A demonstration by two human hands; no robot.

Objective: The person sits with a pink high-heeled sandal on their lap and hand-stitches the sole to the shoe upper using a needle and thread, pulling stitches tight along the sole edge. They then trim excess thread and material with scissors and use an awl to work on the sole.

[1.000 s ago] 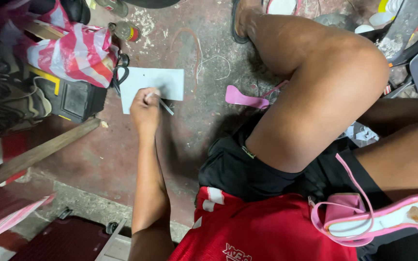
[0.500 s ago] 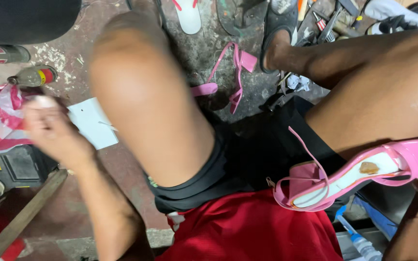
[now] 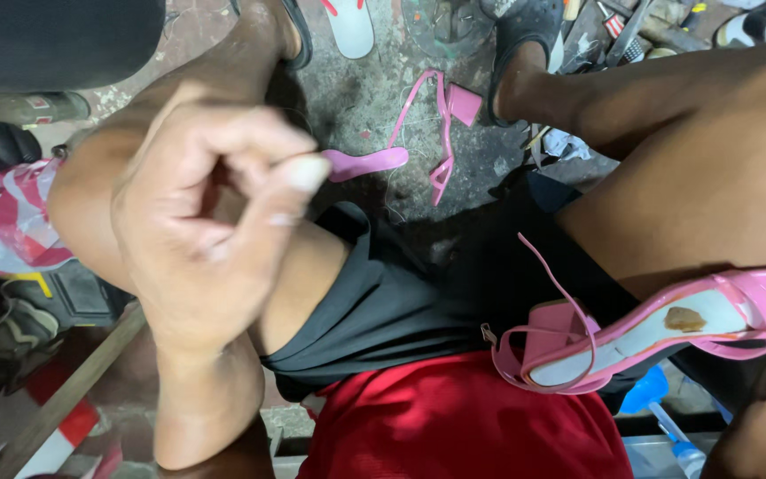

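We judge the pink sandal (image 3: 667,333) in mid-repair over the lap; our left hand (image 3: 206,231), well left of it, curls empty (thumb meeting forefinger) and would need bringing across. The right hand's grip we cannot tell. A striped red-and-white bag (image 3: 11,222) lies far left of the sandal, a blue bottle (image 3: 671,439) just below.

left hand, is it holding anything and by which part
The left hand is curled with thumb near forefinger; nothing visible in its grip, though something tiny cannot be ruled out.

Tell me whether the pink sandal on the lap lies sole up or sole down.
Sole up. The pink sandal shows its pale underside with a brown patch, its straps looping down onto the black shorts.
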